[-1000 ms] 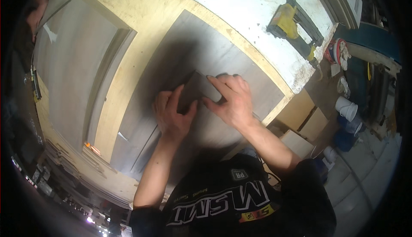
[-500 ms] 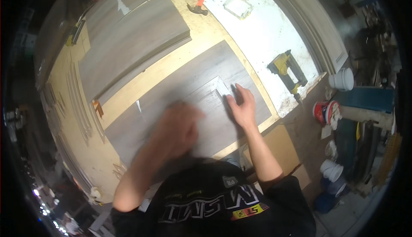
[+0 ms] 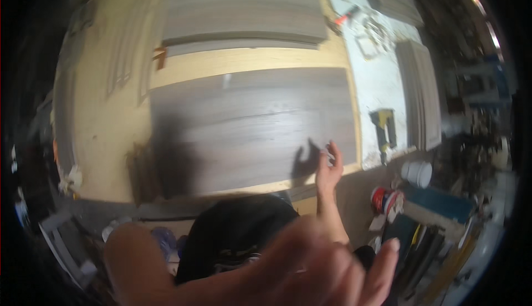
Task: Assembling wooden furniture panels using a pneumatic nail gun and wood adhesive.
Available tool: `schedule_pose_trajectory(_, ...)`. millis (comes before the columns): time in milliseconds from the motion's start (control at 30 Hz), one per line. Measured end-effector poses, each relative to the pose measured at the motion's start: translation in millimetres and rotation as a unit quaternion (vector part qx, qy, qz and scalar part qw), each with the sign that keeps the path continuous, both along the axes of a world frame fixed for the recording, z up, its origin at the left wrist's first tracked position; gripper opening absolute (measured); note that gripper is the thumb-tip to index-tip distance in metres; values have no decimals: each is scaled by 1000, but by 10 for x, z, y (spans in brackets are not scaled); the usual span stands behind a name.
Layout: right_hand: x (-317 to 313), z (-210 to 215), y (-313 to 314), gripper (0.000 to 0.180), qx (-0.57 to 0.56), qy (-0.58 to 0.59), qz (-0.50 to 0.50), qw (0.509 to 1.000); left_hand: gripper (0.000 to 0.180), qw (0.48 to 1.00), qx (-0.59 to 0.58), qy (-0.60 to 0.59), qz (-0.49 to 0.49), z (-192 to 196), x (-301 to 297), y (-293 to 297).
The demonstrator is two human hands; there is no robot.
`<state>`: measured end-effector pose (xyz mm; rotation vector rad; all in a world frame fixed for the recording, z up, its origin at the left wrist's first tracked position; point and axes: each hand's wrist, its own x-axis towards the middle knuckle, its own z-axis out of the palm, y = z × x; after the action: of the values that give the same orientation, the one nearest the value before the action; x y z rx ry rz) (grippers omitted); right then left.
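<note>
A flat grey wood-grain panel (image 3: 249, 134) lies on the pale yellow tabletop. At its near right corner is my right hand (image 3: 330, 167), fingers apart and nothing visible in them; its shadow falls on the panel. My left hand (image 3: 327, 267) is raised close to the camera, large and blurred, crossing in front of my body. Its fingers point right, partly bent and smeared, and whether they hold anything is hidden. Beyond the panel sits a stack of similar grey panels (image 3: 244, 12).
On the white surface at right lie a yellow-and-black nail gun (image 3: 383, 129), a red-handled hammer (image 3: 346, 17) and a stack of grey boards (image 3: 418, 95). Thin strips (image 3: 124, 57) lie at left. A white bucket (image 3: 417, 174) and a red-and-white bucket (image 3: 385, 199) stand at lower right.
My left hand has risen from over the panel toward the camera. My right hand has drawn back to the panel's near right corner. The view has turned, levelling the table.
</note>
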<state>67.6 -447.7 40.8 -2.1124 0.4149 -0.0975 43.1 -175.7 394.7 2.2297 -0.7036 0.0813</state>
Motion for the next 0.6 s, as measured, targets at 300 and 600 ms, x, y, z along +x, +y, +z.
schedule_pose_trajectory(300, -65, 58, 568, 43, 203, 20, -22, 979, 32, 987, 43, 60, -143, -507, 64, 775)
schedule_pose_trajectory(600, -551, 203, 891, 43, -4, 14, 114, 993, 56, 787, 129, 245, 551, -3716, 520, 3129)
